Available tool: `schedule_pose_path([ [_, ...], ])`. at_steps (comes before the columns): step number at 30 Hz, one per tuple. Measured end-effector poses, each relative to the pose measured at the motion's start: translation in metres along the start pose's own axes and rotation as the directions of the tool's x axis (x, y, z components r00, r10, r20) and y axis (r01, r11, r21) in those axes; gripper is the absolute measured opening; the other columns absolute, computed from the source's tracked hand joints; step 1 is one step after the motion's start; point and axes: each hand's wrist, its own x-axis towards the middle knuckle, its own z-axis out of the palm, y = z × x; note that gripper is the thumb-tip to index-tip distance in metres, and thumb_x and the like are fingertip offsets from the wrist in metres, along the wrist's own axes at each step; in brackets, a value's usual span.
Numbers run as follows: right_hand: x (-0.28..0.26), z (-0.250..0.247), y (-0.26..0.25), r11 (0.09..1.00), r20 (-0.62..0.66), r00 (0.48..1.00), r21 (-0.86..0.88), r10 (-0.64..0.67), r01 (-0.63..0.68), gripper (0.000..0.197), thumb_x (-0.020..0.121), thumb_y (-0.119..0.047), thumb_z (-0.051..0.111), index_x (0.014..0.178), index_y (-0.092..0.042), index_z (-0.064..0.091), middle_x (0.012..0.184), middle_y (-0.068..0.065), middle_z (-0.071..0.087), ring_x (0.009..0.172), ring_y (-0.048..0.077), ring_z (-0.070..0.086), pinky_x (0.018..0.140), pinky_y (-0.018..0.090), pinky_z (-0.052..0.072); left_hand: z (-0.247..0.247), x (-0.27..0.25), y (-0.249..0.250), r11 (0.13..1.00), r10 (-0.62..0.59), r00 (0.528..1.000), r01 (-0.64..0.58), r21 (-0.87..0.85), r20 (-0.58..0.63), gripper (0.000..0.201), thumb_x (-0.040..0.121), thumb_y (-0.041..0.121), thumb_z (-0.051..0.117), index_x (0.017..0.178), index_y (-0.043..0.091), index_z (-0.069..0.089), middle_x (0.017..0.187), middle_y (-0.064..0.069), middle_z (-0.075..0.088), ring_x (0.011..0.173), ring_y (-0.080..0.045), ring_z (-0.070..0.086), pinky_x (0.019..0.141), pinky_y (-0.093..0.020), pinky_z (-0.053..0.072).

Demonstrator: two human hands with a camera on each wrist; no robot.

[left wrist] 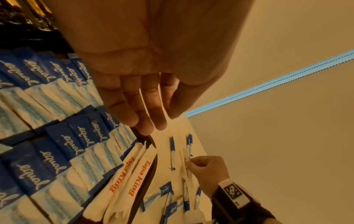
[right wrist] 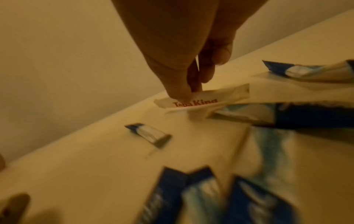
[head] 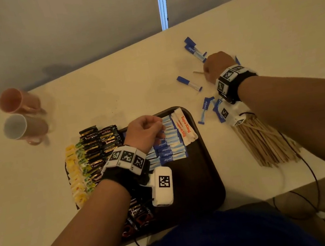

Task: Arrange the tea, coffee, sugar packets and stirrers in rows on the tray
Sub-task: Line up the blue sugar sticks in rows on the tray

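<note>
White sachet (right wrist: 203, 98) pinched by right hand (right wrist: 184, 60), fingertips down.

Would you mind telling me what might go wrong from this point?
The right hand pinches a white Tapa King packet lying against loose blue packets; lifting it may scatter them. The left hand hovers over the tray's blue packet rows and could nudge them crooked.
</note>
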Motion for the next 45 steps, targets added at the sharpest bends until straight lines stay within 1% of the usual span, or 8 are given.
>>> schedule_pose_path([
  [4, -0.018, -0.018, -0.017, 0.918, -0.209, 0.976, 0.396, 0.060, 0.028, 0.020, 0.093, -0.023, 0.062, 0.100, -0.007, 0.072, 0.093, 0.008, 0.070, 0.087, 0.024, 0.064, 0.078, 0.027, 0.046, 0.004, 0.001, 0.004, 0.998, 0.035, 0.999, -0.036, -0.043, -0.010, 0.010, 0.096, 0.004, 0.058, 0.093, 0.009, 0.066, 0.083, -0.008, 0.070, 0.067, -0.016, 0.066, 0.059, -0.024, 0.056],
  [7, -0.047, -0.029, -0.037, 0.535, -0.028, 0.996, 0.845, 0.085, -0.022, 0.009, 0.089, -0.015, 0.069, 0.096, -0.011, 0.068, 0.080, 0.004, 0.070, 0.068, 0.014, 0.066, 0.064, 0.024, 0.052, 0.008, 0.002, 0.009, 0.995, 0.070, 0.997, -0.071, -0.073, -0.016, 0.011, 0.095, 0.005, 0.060, 0.091, 0.011, 0.068, 0.084, -0.008, 0.072, 0.071, -0.017, 0.067, 0.065, -0.029, 0.059],
  [9, -0.063, -0.031, -0.047, 0.373, 0.080, 0.997, 0.925, 0.014, -0.079, 0.006, 0.088, -0.008, 0.069, 0.092, -0.010, 0.066, 0.075, 0.007, 0.071, 0.063, 0.013, 0.067, 0.061, 0.025, 0.054, 0.012, 0.003, 0.012, 0.992, 0.077, 0.997, -0.079, -0.095, -0.021, 0.008, 0.093, 0.008, 0.065, 0.092, 0.014, 0.069, 0.089, -0.009, 0.073, 0.076, -0.018, 0.069, 0.068, -0.032, 0.059],
  [15, -0.095, -0.021, -0.067, 0.250, 0.158, 0.981, 0.960, -0.112, -0.126, 0.008, 0.087, -0.001, 0.067, 0.094, 0.000, 0.065, 0.064, 0.005, 0.070, 0.055, 0.011, 0.064, 0.053, 0.020, 0.053, 0.020, 0.002, 0.016, 0.991, 0.079, 0.997, -0.079, -0.105, -0.005, 0.008, 0.085, 0.010, 0.076, 0.090, 0.011, 0.071, 0.077, -0.007, 0.075, 0.067, -0.017, 0.071, 0.060, -0.028, 0.057],
  [20, -0.101, -0.012, -0.067, 0.322, 0.159, 0.977, 0.941, -0.145, -0.105, 0.018, 0.085, -0.006, 0.071, 0.100, 0.005, 0.066, 0.074, 0.013, 0.070, 0.060, 0.014, 0.065, 0.056, 0.022, 0.053, 0.022, -0.001, 0.013, 0.996, 0.088, 0.996, -0.087, -0.027, 0.025, 0.009, 0.082, 0.005, 0.077, 0.084, 0.009, 0.070, 0.070, -0.007, 0.073, 0.063, -0.018, 0.071, 0.059, -0.027, 0.058],
  [27, -0.109, 0.027, -0.059, 0.712, 0.204, 0.975, 0.697, -0.086, -0.083, 0.006, 0.083, -0.023, 0.076, 0.085, -0.018, 0.073, 0.072, -0.008, 0.069, 0.060, 0.001, 0.063, 0.059, 0.020, 0.049, 0.017, -0.006, 0.004, 0.994, 0.090, 0.995, -0.092, 0.066, 0.031, 0.005, 0.088, 0.009, 0.072, 0.089, 0.014, 0.071, 0.082, -0.006, 0.075, 0.070, -0.016, 0.071, 0.069, -0.032, 0.060],
  [33, -0.112, 0.044, -0.071, 0.853, 0.161, 0.987, 0.518, -0.029, -0.060, 0.011, 0.083, -0.023, 0.075, 0.087, -0.012, 0.075, 0.086, -0.001, 0.071, 0.083, 0.014, 0.066, 0.076, 0.026, 0.056, 0.011, -0.007, -0.002, 0.997, 0.069, 0.998, -0.070, 0.033, 0.012, 0.008, 0.092, 0.007, 0.066, 0.091, 0.014, 0.071, 0.083, -0.005, 0.075, 0.069, -0.014, 0.069, 0.068, -0.029, 0.059],
  [45, -0.109, 0.047, -0.063, 0.923, 0.242, 0.970, 0.376, -0.016, -0.079, 0.021, 0.084, -0.028, 0.074, 0.082, -0.007, 0.071, 0.087, 0.005, 0.072, 0.079, 0.018, 0.066, 0.065, 0.025, 0.049, 0.010, -0.007, -0.004, 0.998, 0.060, 0.998, -0.060, 0.024, 0.012, 0.012, 0.093, 0.008, 0.064, 0.088, 0.017, 0.069, 0.086, -0.007, 0.074, 0.072, -0.016, 0.069, 0.062, -0.025, 0.055],
])
